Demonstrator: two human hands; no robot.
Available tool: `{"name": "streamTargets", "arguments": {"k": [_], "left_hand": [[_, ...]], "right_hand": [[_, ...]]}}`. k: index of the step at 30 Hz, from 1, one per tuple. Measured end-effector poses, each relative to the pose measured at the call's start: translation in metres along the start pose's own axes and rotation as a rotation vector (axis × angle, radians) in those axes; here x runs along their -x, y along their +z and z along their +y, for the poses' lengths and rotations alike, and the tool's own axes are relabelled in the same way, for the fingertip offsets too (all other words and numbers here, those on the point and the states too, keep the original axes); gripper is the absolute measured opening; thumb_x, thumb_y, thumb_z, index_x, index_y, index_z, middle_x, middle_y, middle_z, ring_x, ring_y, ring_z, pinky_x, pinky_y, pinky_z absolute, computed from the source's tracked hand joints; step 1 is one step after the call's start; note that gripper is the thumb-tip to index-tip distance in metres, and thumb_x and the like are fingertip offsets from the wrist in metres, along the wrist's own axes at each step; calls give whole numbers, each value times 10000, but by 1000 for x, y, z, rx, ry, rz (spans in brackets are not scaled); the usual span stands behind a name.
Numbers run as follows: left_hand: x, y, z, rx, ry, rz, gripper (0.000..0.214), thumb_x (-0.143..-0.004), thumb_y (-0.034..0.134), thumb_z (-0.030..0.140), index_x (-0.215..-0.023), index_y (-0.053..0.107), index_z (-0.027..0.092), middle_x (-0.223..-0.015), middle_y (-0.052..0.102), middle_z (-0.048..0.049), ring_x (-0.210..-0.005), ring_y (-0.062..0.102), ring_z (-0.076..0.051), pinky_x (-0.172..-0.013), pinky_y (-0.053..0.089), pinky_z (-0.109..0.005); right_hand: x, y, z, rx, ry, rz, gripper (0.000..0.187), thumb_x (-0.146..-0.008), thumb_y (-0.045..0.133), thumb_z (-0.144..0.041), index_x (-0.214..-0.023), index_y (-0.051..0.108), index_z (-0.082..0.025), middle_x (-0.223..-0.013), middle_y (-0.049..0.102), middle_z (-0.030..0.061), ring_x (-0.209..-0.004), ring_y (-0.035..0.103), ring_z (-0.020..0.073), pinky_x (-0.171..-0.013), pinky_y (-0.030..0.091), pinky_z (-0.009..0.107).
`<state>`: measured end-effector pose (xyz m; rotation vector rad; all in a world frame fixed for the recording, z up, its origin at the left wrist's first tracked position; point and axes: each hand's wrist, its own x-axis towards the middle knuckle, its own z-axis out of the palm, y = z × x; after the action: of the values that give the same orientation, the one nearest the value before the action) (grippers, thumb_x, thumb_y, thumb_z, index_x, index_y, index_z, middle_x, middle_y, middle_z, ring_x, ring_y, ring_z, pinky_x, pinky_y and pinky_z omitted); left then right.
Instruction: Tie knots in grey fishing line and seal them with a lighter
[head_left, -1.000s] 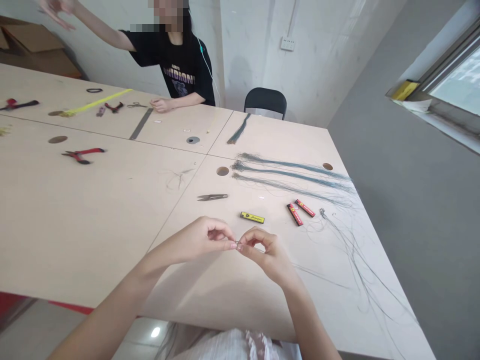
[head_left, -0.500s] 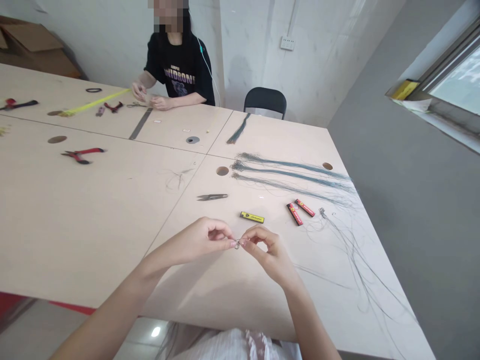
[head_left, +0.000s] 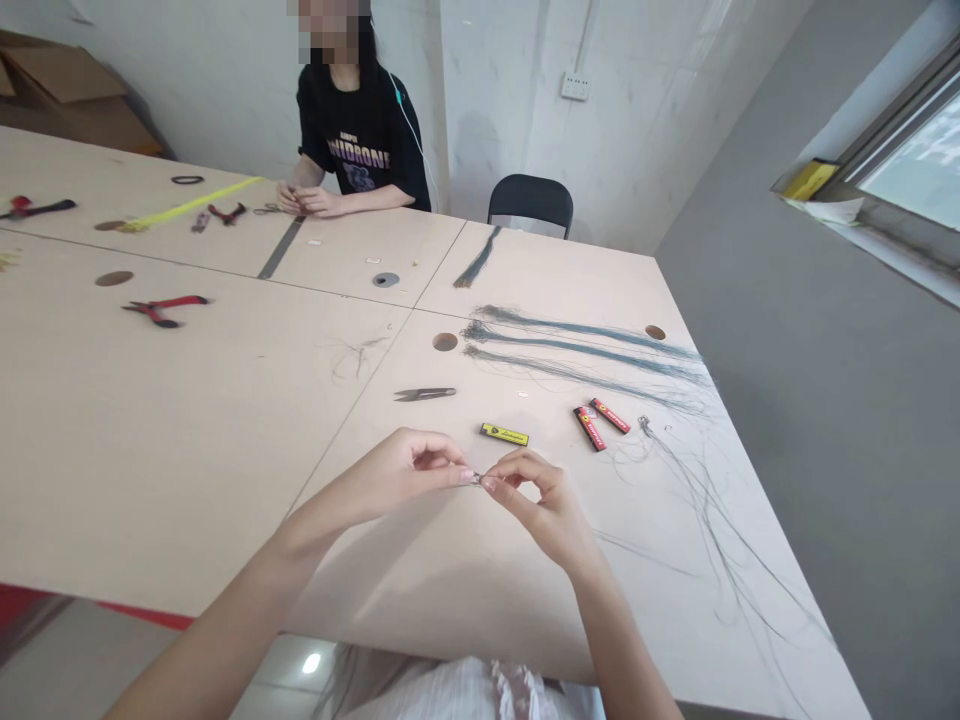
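My left hand (head_left: 405,470) and my right hand (head_left: 544,505) meet above the near part of the light wooden table (head_left: 187,420). Both pinch a tiny metal ring (head_left: 476,479) between thumb and forefinger. A yellow tag (head_left: 504,434) lies just beyond my fingertips. Small thread snips (head_left: 424,394) rest further back to the left. Two red tags (head_left: 601,421) lie to the right, near loose grey-green threads (head_left: 592,355) spread over the table.
Across the table a person in a black T-shirt (head_left: 360,140) has both hands on the tabletop. Red-handled pliers (head_left: 163,309) lie at the left. A black chair (head_left: 530,203) stands at the far edge. More threads trail toward the right table edge (head_left: 712,510).
The person opposite lowered a raised arm and brought both hands together on the table. My hands rose slightly, still pinching the small ring.
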<state>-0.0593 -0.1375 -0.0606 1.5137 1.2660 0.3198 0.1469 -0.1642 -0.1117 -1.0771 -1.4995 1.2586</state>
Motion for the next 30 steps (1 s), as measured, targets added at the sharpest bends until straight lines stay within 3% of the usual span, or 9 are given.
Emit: {"name": "streamTargets", "arguments": {"k": [12,18,22,30], "left_hand": [[-2,4,1,106,2,52,324,-810,685,494,-740,642,180,-649,285,56,-614,305,-111,-581,241,-239],[-3,9,-1,218,-10,54,295,-806,696,457,-780,621,173,-671,325,54,-635,336,-112,-589,244,-236],[-2,12,0,254,-20,47,326,-812,685,485,-776,601,172,-708,397,36,-653,374,-121,-584,271,-237],[-2,11,3,169,-17,68,327,-810,684,519,-800,687,192,-658,339,51,-632,348,-118,-581,251,-242]], "right_hand": [[-1,0,5,50,-11,43,158,-873,693,-362,-822,772,-235,-762,688,32,-740,576,174,-716,473,307],[2,3,2,12,-22,116,144,-856,702,-359,-895,760,-233,-880,681,44,-757,570,161,-741,482,311],[1,5,2,21,-31,113,117,-832,723,-341,-862,760,-234,-853,670,42,-749,553,163,-737,480,319],[-2,3,2,-1,-25,103,98,-828,708,-311,-789,739,-226,-792,667,33,-723,558,162,-706,468,317]]}}
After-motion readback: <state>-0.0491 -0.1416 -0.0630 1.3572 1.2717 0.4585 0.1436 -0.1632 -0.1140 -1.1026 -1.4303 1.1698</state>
